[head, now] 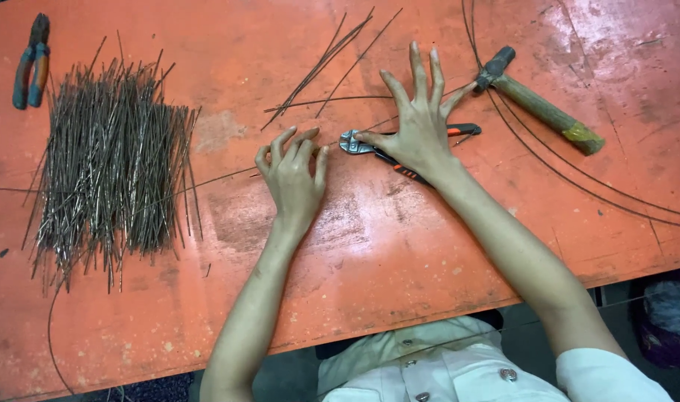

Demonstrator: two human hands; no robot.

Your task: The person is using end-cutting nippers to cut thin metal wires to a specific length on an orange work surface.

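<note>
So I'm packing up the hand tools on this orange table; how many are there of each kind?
Pliers with blue handles: 1
Cutters with orange-and-black handles, under the right hand: 1
Hammer with wooden handle: 1
Total: 3 tools

The table (399, 246) is a matt orange-painted board, scuffed and worn pale in patches, with a glossy smear at its 1 o'clock corner. At 9 o'clock lies a bundle of cut wire pieces (109, 164), thin dull grey-brown metal with faint glints, and at 10 o'clock pliers (30, 63) with blue and orange rubbery grips. The cutter (399, 149) under the right hand (418, 126) has bright bare steel jaws and black handles tipped orange, while the hammer (537, 104) at 2 o'clock pairs a dark matt metal head with a rough, worn wooden handle.
</note>
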